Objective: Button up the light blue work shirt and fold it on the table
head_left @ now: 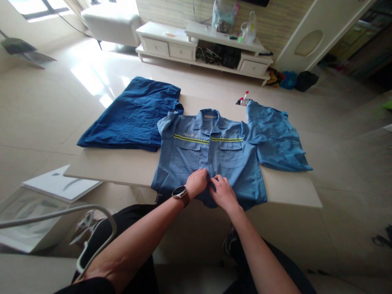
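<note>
Plainly, the blue work shirt [186,157] lies face-up on the worktop [288,192] straight ahead, its front opening [204,153] running lengthwise away from both hands toward the collar [199,120]. The left hand [197,182] has its grip pinched on the lower opening; the right hand [225,194], equally near, bends its fingers just beside it, but whether that grip holds cloth, I cannot tell.
</note>
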`<action>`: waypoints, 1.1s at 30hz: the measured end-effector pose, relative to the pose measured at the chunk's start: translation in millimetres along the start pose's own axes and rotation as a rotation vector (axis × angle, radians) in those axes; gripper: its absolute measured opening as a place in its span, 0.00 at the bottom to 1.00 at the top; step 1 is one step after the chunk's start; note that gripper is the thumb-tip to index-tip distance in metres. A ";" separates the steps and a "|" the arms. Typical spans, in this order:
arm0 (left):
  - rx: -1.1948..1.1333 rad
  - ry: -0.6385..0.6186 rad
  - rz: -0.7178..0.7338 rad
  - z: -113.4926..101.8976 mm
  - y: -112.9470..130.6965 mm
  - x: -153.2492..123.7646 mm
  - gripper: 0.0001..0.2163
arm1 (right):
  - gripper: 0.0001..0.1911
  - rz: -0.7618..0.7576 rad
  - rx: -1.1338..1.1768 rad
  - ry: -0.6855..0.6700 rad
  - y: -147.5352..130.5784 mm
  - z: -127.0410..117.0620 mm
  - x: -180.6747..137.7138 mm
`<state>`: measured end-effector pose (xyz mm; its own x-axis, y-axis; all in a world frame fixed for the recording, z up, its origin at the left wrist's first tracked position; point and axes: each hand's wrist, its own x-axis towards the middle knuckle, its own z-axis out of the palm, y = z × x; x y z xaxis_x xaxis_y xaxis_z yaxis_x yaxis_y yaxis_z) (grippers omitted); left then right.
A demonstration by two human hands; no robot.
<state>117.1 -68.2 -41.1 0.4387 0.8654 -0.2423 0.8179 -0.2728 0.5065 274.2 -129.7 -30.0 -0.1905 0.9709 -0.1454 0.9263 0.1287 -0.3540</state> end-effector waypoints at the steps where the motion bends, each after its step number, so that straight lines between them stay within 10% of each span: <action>1: -0.006 0.004 0.008 1.2 -0.1 0.7 0.11 | 0.15 -0.008 -0.016 0.003 0.6 -0.4 -1.4; 15: -0.040 0.021 0.088 6.1 6.2 6.7 0.07 | 0.02 0.059 0.128 0.047 14.5 -4.3 1.9; 26: -0.041 0.019 0.101 10.5 11.0 4.1 0.04 | 0.21 0.241 0.359 0.233 15.7 -0.1 6.1; 33: -0.114 0.081 0.141 10.6 11.9 7.9 0.07 | 0.15 0.255 0.517 0.236 15.2 0.0 9.2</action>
<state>134.3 -69.1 -45.7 0.5107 0.8542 -0.0974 0.7009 -0.3481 0.6225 286.5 -118.8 -36.6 0.1477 0.9842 -0.0977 0.6446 -0.1707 -0.7452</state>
